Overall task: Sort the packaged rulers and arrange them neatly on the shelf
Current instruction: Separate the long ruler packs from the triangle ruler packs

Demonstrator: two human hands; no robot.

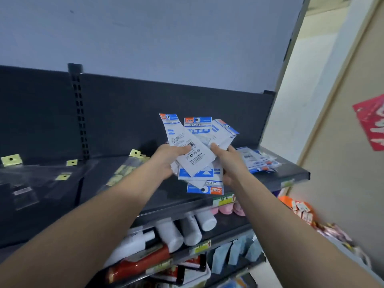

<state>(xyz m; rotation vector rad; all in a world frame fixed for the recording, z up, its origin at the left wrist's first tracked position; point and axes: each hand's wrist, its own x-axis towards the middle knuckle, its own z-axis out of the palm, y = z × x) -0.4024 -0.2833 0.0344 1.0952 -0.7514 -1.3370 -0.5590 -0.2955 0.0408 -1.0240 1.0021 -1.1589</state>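
Observation:
A fanned bunch of white and blue ruler packs (198,150) is held above the dark top shelf (286,175). My left hand (166,161) grips the bunch from the left, thumb on the front pack. From the right, my right hand (227,163) grips the same bunch. The packs point different ways, some upside down. Several more white and blue ruler packs (257,161) lie in a loose pile on the shelf's right end. To the left, clear packs with yellow header cards (122,173) lie flat on the shelf.
Below the top shelf, white bottles (187,227) and red packages (139,265) fill lower shelves. Pink items (226,209) sit under the shelf edge. An orange-and-white goods rack (301,208) stands at the right beside a beige wall with a red sign (372,121).

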